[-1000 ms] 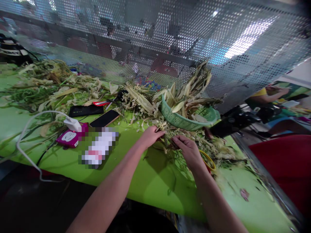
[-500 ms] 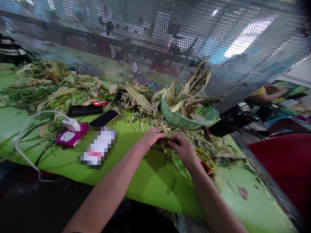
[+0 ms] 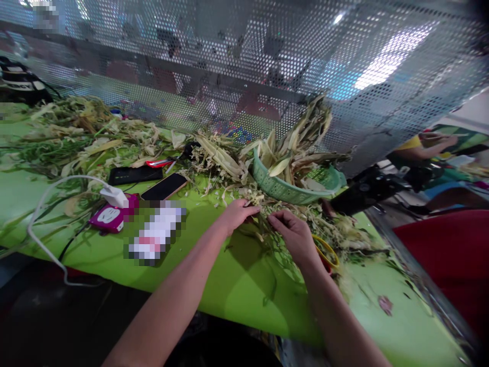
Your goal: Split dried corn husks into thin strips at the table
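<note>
- My left hand (image 3: 237, 216) reaches in from the left, its fingers drawn close together beside the plant scraps; I cannot tell whether they have firm hold of anything.
- My right hand (image 3: 295, 235) faces it, thumb and forefinger nearly meeting. A pinch seems likely, but what sits between the tips is too small to make out.
- Narrow dark-green plant strip (image 3: 263, 224): lies in the gap between my two sets of fingertips, on the near side of the basket. Opposed hands probably let me steady it from both sides.
- Pale-green plastic basket (image 3: 287, 194): tilted in view, just beyond my hands; its wall keeps the dried corn husks (image 3: 301, 153) bunched, though the longest stand out over the rim.
- Yellow loop (image 3: 336, 259): partly hidden by my right wrist, perhaps a tool handle; near enough for an easy reach.
- Purple power strip (image 3: 105, 217), white charger (image 3: 113, 195) and dark-screened phone (image 3: 165, 186): on the green tabletop (image 3: 412, 336), well left of my fingers, presumably to stay clear of scraps.
</note>
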`<state>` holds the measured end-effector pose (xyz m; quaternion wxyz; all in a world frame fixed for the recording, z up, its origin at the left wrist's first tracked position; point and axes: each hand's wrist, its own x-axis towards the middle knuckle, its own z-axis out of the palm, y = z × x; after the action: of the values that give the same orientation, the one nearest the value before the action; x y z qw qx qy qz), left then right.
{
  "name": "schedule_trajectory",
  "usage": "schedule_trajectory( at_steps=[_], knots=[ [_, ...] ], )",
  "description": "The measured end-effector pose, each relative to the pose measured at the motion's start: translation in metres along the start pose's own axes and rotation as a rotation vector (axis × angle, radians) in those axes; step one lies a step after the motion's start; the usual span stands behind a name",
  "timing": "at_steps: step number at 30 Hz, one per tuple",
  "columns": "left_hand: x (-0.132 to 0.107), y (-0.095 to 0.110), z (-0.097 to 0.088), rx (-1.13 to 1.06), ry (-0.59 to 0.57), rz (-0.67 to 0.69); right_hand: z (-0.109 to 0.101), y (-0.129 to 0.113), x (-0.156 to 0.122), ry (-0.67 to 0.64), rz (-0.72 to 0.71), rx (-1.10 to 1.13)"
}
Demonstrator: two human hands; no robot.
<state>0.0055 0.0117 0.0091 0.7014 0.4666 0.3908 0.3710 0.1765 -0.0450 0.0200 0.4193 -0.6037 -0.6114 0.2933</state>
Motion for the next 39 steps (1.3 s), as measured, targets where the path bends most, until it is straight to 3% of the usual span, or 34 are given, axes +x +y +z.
schedule_trajectory(
  at_steps=[6,12,16,26,34,39],
  knots=[
    [0.001,-0.001,-0.001,-0.01,-0.095,0.039,0.001,0.007,0.003,0.047,-0.004,0.019],
    [0.002,0.0,-0.008,-0.001,-0.016,0.035,-0.003,0.003,0.003,0.115,0.096,0.285],
    [0.003,0.001,-0.01,-0.007,0.008,0.032,-0.003,-0.002,0.002,0.125,0.11,0.318],
    [0.001,0.004,-0.01,0.086,0.104,0.102,-0.002,-0.003,0.0,-0.011,0.129,0.298],
    [0.005,0.004,-0.013,-0.03,0.105,0.108,-0.002,-0.006,0.0,0.082,0.089,0.292],
    [0.001,0.004,-0.01,-0.011,0.031,0.119,0.003,-0.011,-0.003,-0.057,0.085,0.242]
  ],
)
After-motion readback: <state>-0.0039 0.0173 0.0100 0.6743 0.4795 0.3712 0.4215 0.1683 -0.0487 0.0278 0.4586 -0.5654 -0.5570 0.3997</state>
